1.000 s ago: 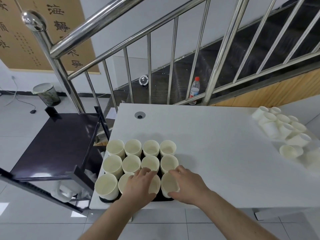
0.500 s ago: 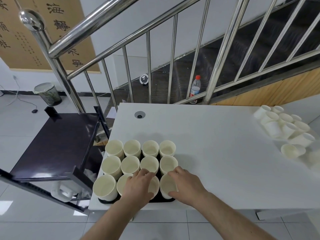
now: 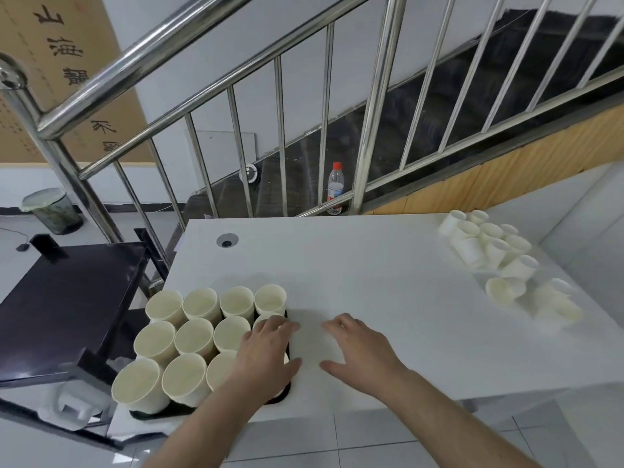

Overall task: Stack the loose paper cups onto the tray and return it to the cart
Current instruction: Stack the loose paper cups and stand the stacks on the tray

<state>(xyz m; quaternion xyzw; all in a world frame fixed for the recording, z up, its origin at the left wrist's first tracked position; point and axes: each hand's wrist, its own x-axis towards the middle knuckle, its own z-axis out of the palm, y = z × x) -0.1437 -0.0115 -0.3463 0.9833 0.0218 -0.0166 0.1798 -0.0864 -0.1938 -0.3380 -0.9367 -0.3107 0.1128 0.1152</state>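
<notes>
From the head camera I see the black tray (image 3: 285, 393) at the near left corner of the white counter (image 3: 388, 282), filled with upright paper cups (image 3: 199, 305) in rows. My left hand (image 3: 266, 352) lies flat over the tray's right-hand cups, fingers straight, gripping nothing. My right hand (image 3: 358, 349) rests just beside the tray on the bare counter, fingers spread and empty. More loose cups (image 3: 489, 244) sit heaped at the far right. The dark cart (image 3: 67, 298) stands left of the counter.
</notes>
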